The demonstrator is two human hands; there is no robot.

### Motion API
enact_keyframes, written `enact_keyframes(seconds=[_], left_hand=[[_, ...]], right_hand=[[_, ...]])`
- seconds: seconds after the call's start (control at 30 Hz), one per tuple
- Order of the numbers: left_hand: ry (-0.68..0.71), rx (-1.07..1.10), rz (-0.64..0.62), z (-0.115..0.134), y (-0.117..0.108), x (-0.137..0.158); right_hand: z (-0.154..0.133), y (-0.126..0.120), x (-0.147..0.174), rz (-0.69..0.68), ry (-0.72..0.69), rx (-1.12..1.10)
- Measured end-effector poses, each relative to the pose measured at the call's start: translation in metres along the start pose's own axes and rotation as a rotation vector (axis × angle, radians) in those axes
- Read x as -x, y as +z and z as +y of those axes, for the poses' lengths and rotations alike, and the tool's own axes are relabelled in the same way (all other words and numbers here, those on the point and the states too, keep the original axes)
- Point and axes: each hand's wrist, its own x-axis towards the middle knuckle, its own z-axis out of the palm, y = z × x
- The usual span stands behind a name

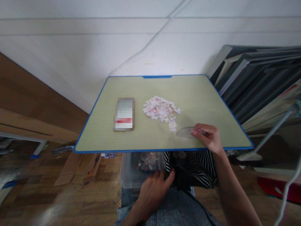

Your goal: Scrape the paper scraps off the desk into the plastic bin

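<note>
My right hand (208,136) is closed around one end of a clear half-round piece of plastic (184,132), shaped like a protractor, just above the right front of the table (197,94). Left of its tip lies a small cluster of paper scraps (172,126). Beyond that spreads a larger pile of small white and pinkish paper squares (158,108). Below the table edge, my left hand (156,190) rests on the near side of a clear plastic box (125,175), thumb apart from the fingers. More scraps show inside the box.
A phone (124,114), its screen blurred out, lies on the table's left side. A black-and-white striped cloth (204,169) sits beside the box. Dark flat panels (258,72) lean at the right. Flattened cardboard (75,169) lies on the wooden floor at the left.
</note>
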Motion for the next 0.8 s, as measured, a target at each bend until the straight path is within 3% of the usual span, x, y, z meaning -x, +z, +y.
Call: enact_keyframes(seconds=[0.23,0.3,0.47,0.57,0.8], left_hand=[[-0.006,0.016,0.008,-0.001,-0.003,0.000],[-0.009,0.023,-0.006,0.000,-0.003,0.000],[-0.011,0.018,-0.010,0.001,-0.001,0.000],[-0.009,0.021,0.001,0.001,-0.001,0.000],[-0.002,0.024,0.022,0.000,-0.001,0.000]], right_hand=[[-0.001,0.010,-0.008,-0.285,0.000,0.003],[-0.001,0.010,-0.008,-0.282,-0.010,-0.009],[-0.007,0.013,-0.002,-0.056,0.043,0.078],[-0.014,0.026,0.005,-0.106,0.057,0.156],[-0.031,0.058,0.004,-0.321,-0.076,0.168]])
